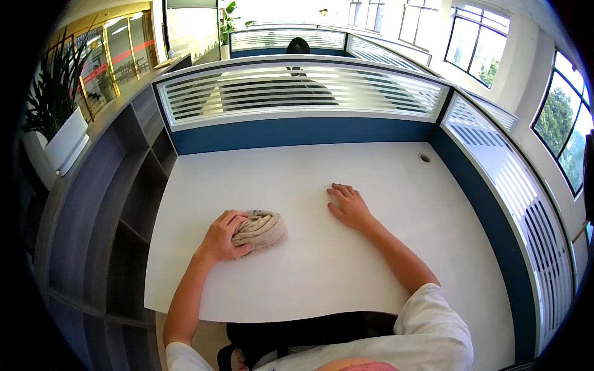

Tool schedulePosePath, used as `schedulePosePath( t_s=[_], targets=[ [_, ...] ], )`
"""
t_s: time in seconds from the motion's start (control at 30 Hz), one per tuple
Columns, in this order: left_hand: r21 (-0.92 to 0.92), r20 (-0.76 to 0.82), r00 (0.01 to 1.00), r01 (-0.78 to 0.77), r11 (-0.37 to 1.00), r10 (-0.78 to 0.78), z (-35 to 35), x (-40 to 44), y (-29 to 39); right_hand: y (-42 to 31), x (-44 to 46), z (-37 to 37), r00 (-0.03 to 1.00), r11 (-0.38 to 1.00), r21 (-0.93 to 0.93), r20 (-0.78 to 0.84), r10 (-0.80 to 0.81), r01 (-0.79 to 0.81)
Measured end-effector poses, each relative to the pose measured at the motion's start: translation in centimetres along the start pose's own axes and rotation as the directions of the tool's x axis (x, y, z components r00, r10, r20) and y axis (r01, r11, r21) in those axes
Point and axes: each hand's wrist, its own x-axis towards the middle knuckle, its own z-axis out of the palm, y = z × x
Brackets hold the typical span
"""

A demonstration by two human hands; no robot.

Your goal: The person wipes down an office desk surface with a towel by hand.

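A bunched-up beige cloth (263, 231) lies on the white desk (297, 284), left of the middle. My left hand (224, 236) grips its left side, thumb at the near edge and fingers over the far side. Farther right, my right hand (349, 207) rests palm down on the desk with its fingers spread somewhat and nothing held. A stretch of bare desktop separates the right hand from the cloth.
A partition (303, 133) with a blue base and striped glass closes off the desk's far side; another runs along the right. Dark shelving (93, 216) stands at the left, topped by a white planter (65, 145). A cable hole (424, 158) sits in the far right corner.
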Motion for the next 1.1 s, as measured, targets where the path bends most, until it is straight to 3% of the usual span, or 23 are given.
schedulePosePath(
  t_s=[1.1],
  targets=[
    [-0.031,0.027,1.0,0.003,1.0,-0.002,0.43,-0.13,-0.85,0.72,0.15,0.43,1.0,1.0,0.013,-0.001,-0.014,0.014]
  ],
)
